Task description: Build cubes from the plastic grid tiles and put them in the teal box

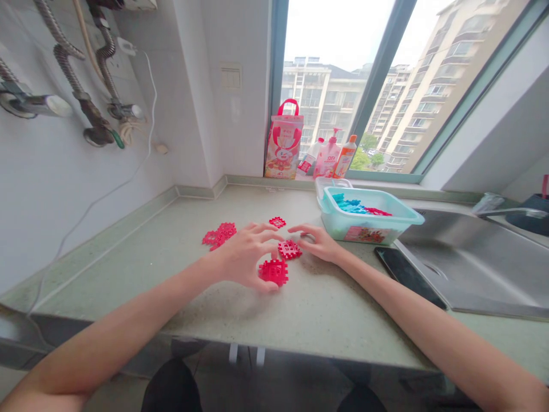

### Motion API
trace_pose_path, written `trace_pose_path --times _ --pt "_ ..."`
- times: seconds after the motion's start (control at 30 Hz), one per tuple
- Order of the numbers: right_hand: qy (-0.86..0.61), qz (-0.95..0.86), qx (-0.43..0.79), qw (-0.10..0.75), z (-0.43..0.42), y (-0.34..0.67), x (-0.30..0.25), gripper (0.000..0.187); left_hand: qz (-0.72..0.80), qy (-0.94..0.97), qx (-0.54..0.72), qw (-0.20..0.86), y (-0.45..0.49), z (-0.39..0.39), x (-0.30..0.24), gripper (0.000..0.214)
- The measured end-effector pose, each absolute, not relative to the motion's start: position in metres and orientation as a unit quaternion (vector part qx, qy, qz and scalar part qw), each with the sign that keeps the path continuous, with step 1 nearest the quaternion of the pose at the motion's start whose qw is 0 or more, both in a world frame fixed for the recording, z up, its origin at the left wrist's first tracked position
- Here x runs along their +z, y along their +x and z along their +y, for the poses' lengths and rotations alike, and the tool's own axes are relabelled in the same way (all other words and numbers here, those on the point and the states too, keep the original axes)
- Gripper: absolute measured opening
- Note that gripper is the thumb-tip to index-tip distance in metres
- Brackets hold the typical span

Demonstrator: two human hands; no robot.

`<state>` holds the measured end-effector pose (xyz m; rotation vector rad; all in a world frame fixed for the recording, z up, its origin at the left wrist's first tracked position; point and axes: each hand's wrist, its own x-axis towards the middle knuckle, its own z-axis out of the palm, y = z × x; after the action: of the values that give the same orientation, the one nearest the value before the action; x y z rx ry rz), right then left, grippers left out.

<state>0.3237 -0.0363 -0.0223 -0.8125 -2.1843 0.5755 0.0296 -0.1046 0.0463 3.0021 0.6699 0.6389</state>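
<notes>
Several red toothed, square plastic building pieces lie on the counter in front of me. My left hand (246, 254) arches with fingers and thumb spread, partly around the nearest red piece (274, 273); whether it touches the piece I cannot tell. Just beyond that, another red piece (290, 249) lies between my two hands. My right hand (319, 243) is beside it, fingers curved and apart, the thumb close to its right edge. A smaller-looking red piece (277, 222) lies farther back. To the left of my left hand is a cluster of red pieces (219, 234).
A mint plastic tub (373, 229) holding blue and red pieces stands right of my hands. A black phone (409, 277) lies by the steel sink (480, 263). On the sill are a pink bag (283, 146) and bottles (329, 154). A white cable (92, 209) hangs down the left wall.
</notes>
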Motion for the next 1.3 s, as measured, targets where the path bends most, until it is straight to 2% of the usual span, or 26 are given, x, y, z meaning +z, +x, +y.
trace_pose_path --times 0.27,0.43,0.53,0.63,0.73,0.83,0.9,1.0,1.1,1.2,1.3 --pt "-0.328 -0.841 0.230 0.364 -0.033 0.324 -0.026 0.034 0.223 0.953 0.203 0.013 0.023 -0.091 0.044 0.032" --pt "-0.368 -0.828 0.197 0.374 -0.026 0.324 -0.034 0.031 0.347 0.917 0.185 -0.073 -0.016 -0.054 0.055 0.019" --pt "-0.385 -0.826 0.175 0.371 -0.024 0.323 -0.036 0.030 0.450 0.880 0.106 -0.106 -0.047 -0.032 0.059 0.025" --pt "-0.391 -0.826 0.167 0.369 -0.024 0.322 -0.036 0.030 0.541 0.839 0.034 -0.055 -0.070 -0.016 0.058 0.042" --pt "-0.380 -0.834 0.156 0.369 -0.027 0.321 -0.032 0.030 0.556 0.831 0.011 0.014 -0.082 -0.007 0.054 0.056" --pt "-0.341 -0.855 0.106 0.375 -0.038 0.322 -0.019 0.027 0.533 0.845 0.010 0.048 -0.084 -0.003 0.049 0.056" --pt "-0.315 -0.881 0.078 0.346 -0.052 0.322 -0.004 0.022 0.524 0.850 0.013 0.054 -0.085 0.000 0.046 0.053" --pt "-0.290 -0.923 0.078 0.241 -0.081 0.318 0.021 0.022 0.522 0.851 0.014 0.059 -0.088 0.005 0.044 0.046" --pt "-0.293 -0.942 0.069 0.151 -0.110 0.310 0.039 0.043 0.537 0.840 0.015 0.076 -0.092 0.010 0.042 0.045" --pt "-0.318 -0.942 0.045 0.099 -0.128 0.301 0.044 0.064 0.551 0.829 0.019 0.089 -0.095 0.013 0.039 0.046" --pt "-0.336 -0.938 0.029 0.073 -0.132 0.298 0.041 0.061 0.554 0.828 0.016 0.090 -0.096 0.013 0.038 0.047"
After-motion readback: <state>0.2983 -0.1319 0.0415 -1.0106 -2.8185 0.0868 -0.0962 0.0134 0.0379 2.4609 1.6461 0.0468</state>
